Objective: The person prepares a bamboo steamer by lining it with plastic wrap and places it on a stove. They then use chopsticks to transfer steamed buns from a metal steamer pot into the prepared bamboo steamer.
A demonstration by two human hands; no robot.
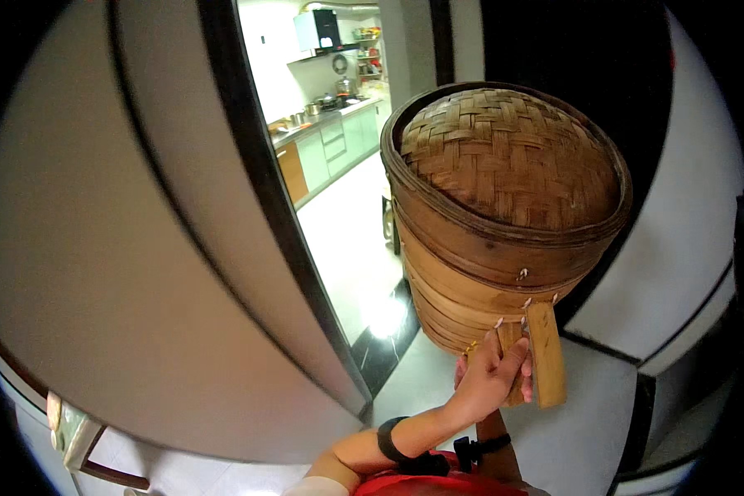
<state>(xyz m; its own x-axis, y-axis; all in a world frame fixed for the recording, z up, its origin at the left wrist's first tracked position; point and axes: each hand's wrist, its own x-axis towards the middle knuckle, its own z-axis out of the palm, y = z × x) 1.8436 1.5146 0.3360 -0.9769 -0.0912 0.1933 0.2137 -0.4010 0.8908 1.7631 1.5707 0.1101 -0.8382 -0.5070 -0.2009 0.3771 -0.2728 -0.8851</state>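
A stack of round bamboo steamer baskets (471,279) fills the right centre, topped by a domed woven bamboo lid (508,155). Flat wooden handles stick out from its near side. My left hand (487,375) is closed around one handle, its thumb over the front. Another, longer handle (547,356) hangs just to the right of that hand. My right hand (526,381) is mostly hidden behind the left one and the handle; only parts of its fingers show, so its grip is unclear. Dark bands are on both wrists.
A large pale panel with dark trim (161,248) curves along the left. Beyond the doorway is a kitchen with a cabinet-lined counter (341,139), pots and a range hood (318,31). A dark threshold (387,341) crosses the floor. Dark-trimmed pale surfaces stand at right.
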